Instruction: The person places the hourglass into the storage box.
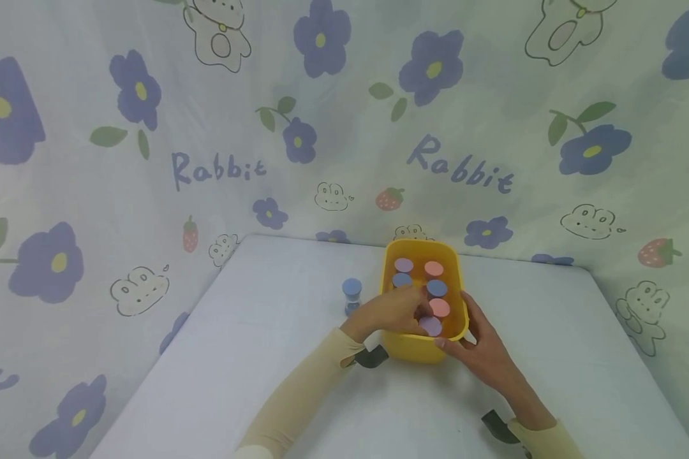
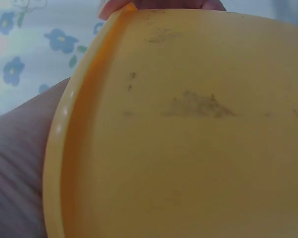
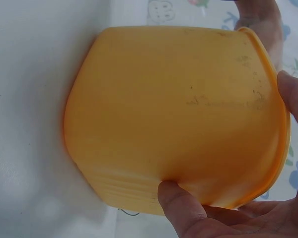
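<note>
A yellow plastic box (image 1: 453, 271) stands on the white table and holds several small jars with pink, blue and purple lids (image 1: 437, 288). My left hand (image 1: 416, 311) reaches over the box's near left rim, fingers bent down among the jars. What they hold is hidden. My right hand (image 1: 462, 328) grips the box's near right corner, with the thumb (image 3: 179, 203) on the outer wall and the fingers along the right rim. The box's yellow wall (image 2: 188, 124) fills the left wrist view, and the box (image 3: 179, 109) also takes up most of the right wrist view.
One blue-lidded jar (image 1: 351, 294) stands alone on the table (image 1: 275, 331) just left of the box. A cloth printed with flowers and rabbits (image 1: 344, 127) hangs behind and around the table. The table's far edge runs just behind the box.
</note>
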Available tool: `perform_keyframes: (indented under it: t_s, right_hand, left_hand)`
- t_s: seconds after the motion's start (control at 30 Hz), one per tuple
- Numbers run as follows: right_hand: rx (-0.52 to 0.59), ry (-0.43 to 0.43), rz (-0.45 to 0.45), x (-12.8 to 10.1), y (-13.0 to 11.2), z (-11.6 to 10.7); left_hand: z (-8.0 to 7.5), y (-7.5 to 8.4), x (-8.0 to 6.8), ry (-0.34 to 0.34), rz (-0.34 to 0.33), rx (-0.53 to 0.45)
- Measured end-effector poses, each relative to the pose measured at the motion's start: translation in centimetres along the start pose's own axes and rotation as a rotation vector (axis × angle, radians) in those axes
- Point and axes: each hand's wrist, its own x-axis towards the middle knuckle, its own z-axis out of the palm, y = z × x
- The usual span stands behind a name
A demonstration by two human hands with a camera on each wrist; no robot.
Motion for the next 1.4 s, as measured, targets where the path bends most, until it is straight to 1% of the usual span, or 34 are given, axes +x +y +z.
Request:
perform_keyframes:
  t_s: [0.2, 0.37, 0.47, 0.53, 0.6, 0.67, 0.83, 0.9, 0.93, 1.03, 1.13, 1.2, 1.33, 1.4]
  right_hand:
    - [0.002, -0.004, 0.012, 0.1, 0.0, 0.2]
    - [0.005, -0.005, 0.008, 0.2, 0.0, 0.3]
    - [0.009, -0.006, 0.000, 0.2, 0.0, 0.3]
    - [0.012, -0.004, -0.012, 0.2, 0.0, 0.2]
    - [0.012, 0.000, -0.024, 0.1, -0.1, 0.2]
    - [0.008, 0.002, -0.031, 0.1, -0.2, 0.1]
    - [0.000, 0.000, -0.025, 0.0, -0.4, 0.1]
    - [0.000, 0.002, -0.023, 0.1, -0.4, 0.1]
    - [0.000, 0.004, -0.021, 0.1, -0.4, 0.2]
    - [-0.004, 0.009, -0.017, 0.1, -0.4, 0.2]
    - [-0.009, 0.011, -0.007, 0.1, -0.5, 0.2]
    - [-0.013, 0.010, -0.001, 0.1, -0.4, 0.3]
    - [-0.013, 0.012, 0.008, 0.1, -0.3, 0.3]
    - [-0.009, 0.011, 0.013, 0.1, -0.3, 0.3]
  left_hand:
    - [-0.1, 0.1, -0.3, 0.001, -0.030, -0.002]
    - [-0.5, 0.4, -0.6, -0.018, -0.050, -0.013]
    - [-1.0, 0.6, -1.1, -0.024, -0.111, -0.059]
    - [-1.5, 0.5, -1.5, -0.005, -0.149, -0.094]
    - [-2.0, 0.4, -2.1, 0.038, -0.177, -0.137]
    - [-2.5, 0.0, -2.6, 0.094, -0.159, -0.173]
    - [-3.8, -1.3, -4.2, 0.250, -0.124, -0.303]
    - [-4.2, -2.0, -5.0, 0.324, -0.114, -0.336]
    - [-4.4, -2.4, -5.3, 0.362, -0.100, -0.343]
    - [-4.7, -3.9, -6.3, 0.486, -0.088, -0.367]
    - [-4.6, -5.5, -7.4, 0.585, -0.109, -0.406]
    - [-4.3, -6.6, -8.2, 0.623, -0.132, -0.449]
    - [-3.4, -8.6, -9.2, 0.659, -0.162, -0.527]
    - [-2.8, -9.4, -9.6, 0.680, -0.174, -0.547]
